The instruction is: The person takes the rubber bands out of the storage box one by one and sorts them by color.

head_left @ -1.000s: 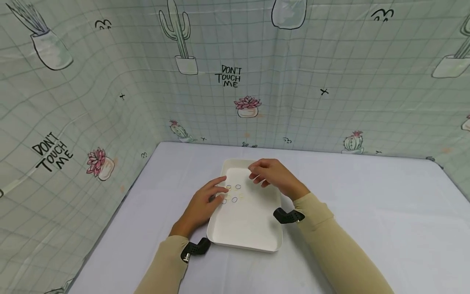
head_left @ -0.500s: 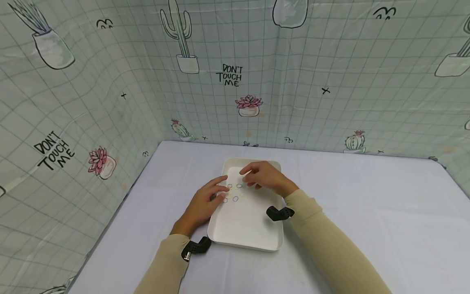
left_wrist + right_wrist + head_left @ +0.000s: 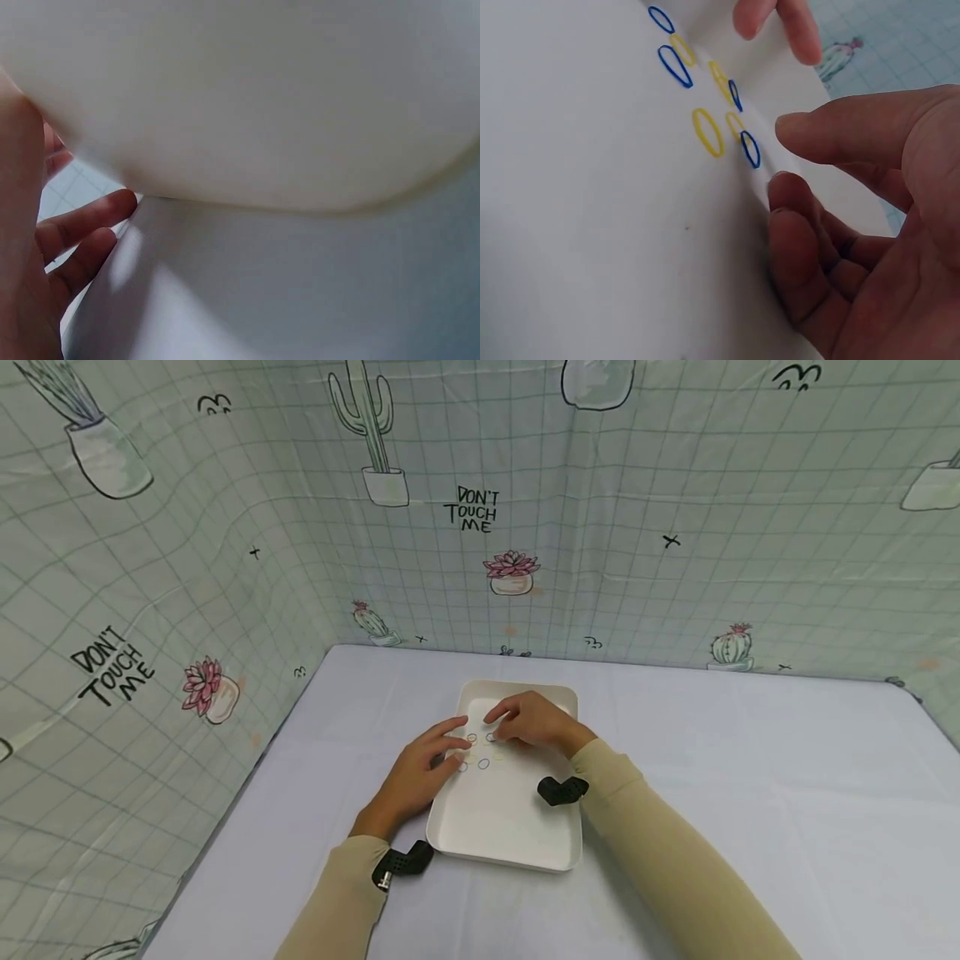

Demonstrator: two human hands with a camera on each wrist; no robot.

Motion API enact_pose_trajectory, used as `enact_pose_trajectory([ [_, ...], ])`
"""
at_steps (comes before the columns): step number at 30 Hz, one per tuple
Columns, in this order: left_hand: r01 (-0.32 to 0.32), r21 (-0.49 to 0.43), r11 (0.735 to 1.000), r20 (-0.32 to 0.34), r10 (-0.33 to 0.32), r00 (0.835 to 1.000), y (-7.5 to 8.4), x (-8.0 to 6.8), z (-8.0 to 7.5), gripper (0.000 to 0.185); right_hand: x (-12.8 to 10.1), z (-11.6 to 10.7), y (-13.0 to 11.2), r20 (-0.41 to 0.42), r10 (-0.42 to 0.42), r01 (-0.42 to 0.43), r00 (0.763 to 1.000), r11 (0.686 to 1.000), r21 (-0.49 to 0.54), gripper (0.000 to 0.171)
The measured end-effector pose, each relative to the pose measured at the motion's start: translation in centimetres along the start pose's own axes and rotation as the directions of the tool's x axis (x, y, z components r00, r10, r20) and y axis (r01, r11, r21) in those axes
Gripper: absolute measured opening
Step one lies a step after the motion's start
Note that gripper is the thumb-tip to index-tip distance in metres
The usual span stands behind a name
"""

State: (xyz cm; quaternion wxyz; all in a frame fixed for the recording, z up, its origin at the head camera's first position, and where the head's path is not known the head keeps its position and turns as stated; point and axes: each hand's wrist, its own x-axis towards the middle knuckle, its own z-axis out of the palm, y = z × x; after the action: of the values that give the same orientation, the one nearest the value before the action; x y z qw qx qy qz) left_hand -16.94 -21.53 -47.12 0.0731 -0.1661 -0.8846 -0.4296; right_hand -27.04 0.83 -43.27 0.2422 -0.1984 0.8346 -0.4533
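Note:
A white tray lies on the table, with several small blue and yellow rubber bands loose in its far half. My left hand rests with straight fingers on the tray's left rim beside the bands; the left wrist view shows those fingers against the tray's outer wall. My right hand hovers low over the bands with loosely curled fingers. In the right wrist view its thumb and forefinger are apart, right beside a blue band, and hold nothing. A yellow band lies just left of it.
The table has a pale cloth over it. Cactus-print sheets wall it in at the left and back. A black camera mount sits on each wrist. The tray's near half is bare.
My right hand has moved left and lower, from above the tray's far end to just over the bands. The left hand has stayed on the rim.

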Motion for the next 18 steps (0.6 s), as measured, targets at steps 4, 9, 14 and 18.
enact_pose_trajectory([
  [4,-0.011,0.013,1.0,-0.003,0.012,1.0,0.04,0.07,-0.05,0.021,0.09,0.23,0.45,-0.032,-0.016,0.015,0.999,0.999,-0.028,0.027],
  [9,-0.027,0.017,1.0,-0.015,0.027,1.0,0.09,0.2,-0.14,0.021,0.32,0.47,0.79,-0.072,-0.043,0.038,0.996,0.997,-0.072,0.024],
  [14,-0.028,0.01,1.0,-0.019,0.029,0.999,0.15,0.16,-0.12,0.021,0.28,0.71,0.89,-0.073,-0.055,0.047,0.996,0.994,-0.099,0.019],
  [18,-0.031,0.006,0.999,-0.015,0.031,0.999,0.19,-0.03,-0.03,0.021,0.22,0.91,1.06,-0.057,-0.065,0.058,0.996,0.991,-0.119,0.018],
])
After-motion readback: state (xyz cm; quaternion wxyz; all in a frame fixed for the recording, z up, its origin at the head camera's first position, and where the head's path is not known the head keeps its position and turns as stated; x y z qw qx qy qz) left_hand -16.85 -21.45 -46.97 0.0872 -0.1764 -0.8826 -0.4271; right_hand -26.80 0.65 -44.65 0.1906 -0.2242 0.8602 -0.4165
